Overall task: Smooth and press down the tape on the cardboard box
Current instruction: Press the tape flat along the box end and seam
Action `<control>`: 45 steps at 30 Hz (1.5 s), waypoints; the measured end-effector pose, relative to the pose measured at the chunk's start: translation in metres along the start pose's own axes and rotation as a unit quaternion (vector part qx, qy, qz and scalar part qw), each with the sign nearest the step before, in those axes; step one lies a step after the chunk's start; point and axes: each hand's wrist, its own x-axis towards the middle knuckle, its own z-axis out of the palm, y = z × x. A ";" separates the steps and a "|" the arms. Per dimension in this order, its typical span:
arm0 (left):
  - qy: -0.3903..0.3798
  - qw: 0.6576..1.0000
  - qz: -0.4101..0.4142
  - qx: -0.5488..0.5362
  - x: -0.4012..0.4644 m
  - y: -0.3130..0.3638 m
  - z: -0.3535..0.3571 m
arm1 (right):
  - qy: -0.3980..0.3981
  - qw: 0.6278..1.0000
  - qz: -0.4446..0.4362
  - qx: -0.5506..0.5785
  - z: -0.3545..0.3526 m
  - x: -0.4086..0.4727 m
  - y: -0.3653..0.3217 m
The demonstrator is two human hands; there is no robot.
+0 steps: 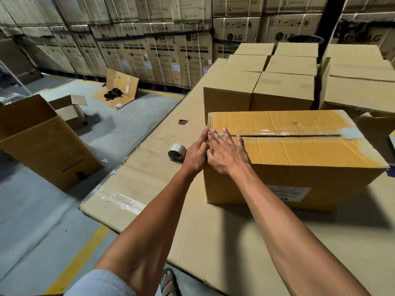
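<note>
Both hands, left [195,153] and right [224,153], over tape [265,132] end; fingertips partly hidden.

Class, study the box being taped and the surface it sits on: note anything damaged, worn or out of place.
The cardboard box has a creased, dented top with small punctures near its far edge, and its centre seam gapes dark under the tape. The cardboard surface has a torn hole left of the box.

The stacked cartons [162,58] at the back read "LG" and "WASHING MACHINE"; the nearer box's label [288,192] is illegible.
</note>
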 end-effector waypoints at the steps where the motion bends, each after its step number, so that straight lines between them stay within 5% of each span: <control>1: -0.006 1.000 -0.002 0.016 0.002 -0.002 -0.001 | -0.001 1.000 0.006 -0.001 0.001 0.001 -0.001; 8: -0.041 0.983 -0.008 0.179 0.003 0.015 -0.012 | 0.003 0.999 0.037 0.008 -0.003 0.000 -0.002; 13: -0.037 0.911 0.083 0.403 0.003 0.036 -0.018 | -0.010 0.999 0.002 0.034 -0.015 -0.008 0.010; 17: -0.066 0.871 0.072 0.482 0.006 0.045 -0.017 | -0.018 0.999 0.030 -0.008 -0.016 -0.015 0.024; 26: -0.122 0.889 0.091 0.432 0.007 0.042 -0.013 | 0.004 0.998 0.039 0.045 -0.011 -0.014 0.022; 34: -0.056 0.855 0.067 0.512 0.000 0.049 -0.001 | 0.028 0.996 0.064 0.047 -0.008 -0.013 0.023; 41: -0.110 0.889 0.089 0.436 0.009 0.043 -0.006 | 0.010 0.997 0.056 0.057 -0.007 -0.007 0.023; 45: -0.057 0.880 0.083 0.465 0.001 0.045 -0.003 | 0.017 0.997 0.049 0.061 -0.009 -0.009 0.027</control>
